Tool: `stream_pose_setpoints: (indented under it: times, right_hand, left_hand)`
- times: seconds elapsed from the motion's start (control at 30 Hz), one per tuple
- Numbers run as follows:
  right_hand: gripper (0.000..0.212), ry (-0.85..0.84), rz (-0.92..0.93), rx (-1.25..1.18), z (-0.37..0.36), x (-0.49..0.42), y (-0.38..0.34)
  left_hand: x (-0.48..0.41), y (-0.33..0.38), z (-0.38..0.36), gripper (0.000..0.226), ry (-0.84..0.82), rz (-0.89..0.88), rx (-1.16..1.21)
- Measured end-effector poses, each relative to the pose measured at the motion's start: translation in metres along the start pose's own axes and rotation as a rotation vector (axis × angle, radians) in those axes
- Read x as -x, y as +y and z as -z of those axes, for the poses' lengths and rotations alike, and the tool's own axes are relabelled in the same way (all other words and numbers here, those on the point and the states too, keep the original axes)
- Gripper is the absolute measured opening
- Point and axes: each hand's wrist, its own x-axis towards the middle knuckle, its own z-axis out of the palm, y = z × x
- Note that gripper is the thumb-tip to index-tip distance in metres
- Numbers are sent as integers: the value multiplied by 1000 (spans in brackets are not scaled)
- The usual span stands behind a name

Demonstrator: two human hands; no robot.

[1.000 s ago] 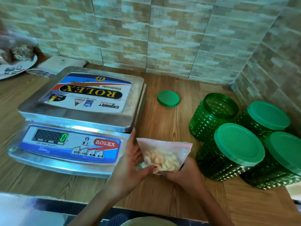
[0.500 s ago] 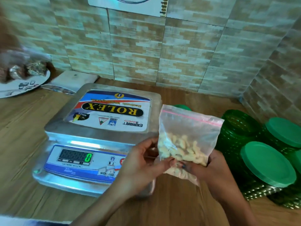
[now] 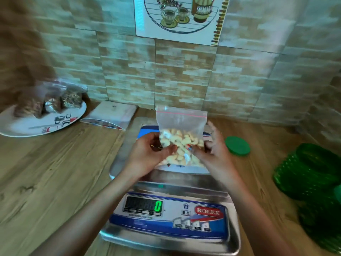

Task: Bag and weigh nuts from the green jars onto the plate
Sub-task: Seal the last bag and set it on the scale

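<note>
A clear zip bag of pale cashew nuts (image 3: 181, 137) stands upright over the platform of the steel scale (image 3: 171, 228). My left hand (image 3: 147, 156) pinches its lower left side and my right hand (image 3: 210, 150) pinches its lower right side with the other fingers spread. I cannot tell whether the bag rests on the platform. The scale's display (image 3: 158, 206) reads 0. A white patterned plate (image 3: 36, 124) at the far left holds filled bags of darker nuts (image 3: 55, 102). Green jars (image 3: 313, 180) are blurred at the right edge.
A loose green lid (image 3: 237, 145) lies on the wooden counter right of the scale. A white packet (image 3: 112, 115) lies against the tiled wall between plate and scale. A picture tile hangs above.
Both hands have lifted the cashew bag from the counter in front of the scale up and over its platform. The view has swung left, so the jars now sit at the right edge.
</note>
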Motion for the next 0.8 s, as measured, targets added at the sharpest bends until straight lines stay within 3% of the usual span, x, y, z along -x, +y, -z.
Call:
stream_pose_setpoints:
  times: [0.13,0.23,0.4,0.5,0.63,0.8]
  right_hand:
    - [84,38,28,180,-21,-11,3]
    - [69,61,41,334,-27,-11,4]
    - [38,83,66,542,-31,-14,10]
    - [33,155,86,711,-33,-14,11]
    - [24,291,219,814,-35,-11,8]
    - [26,236,218,768,-36,-11,11]
  left_hand:
    - [-20,-11,12,52,-25,-10,-89]
    - [-29,-12,18,47,-94,-43,-212]
    - [-34,-13,23,65,-90,-104,-304]
    - [-31,-13,29,74,-74,-203,-567]
    - [-26,-12,38,57,-28,-379,-708]
    - [-28,-20,39,53,-65,-358,-706]
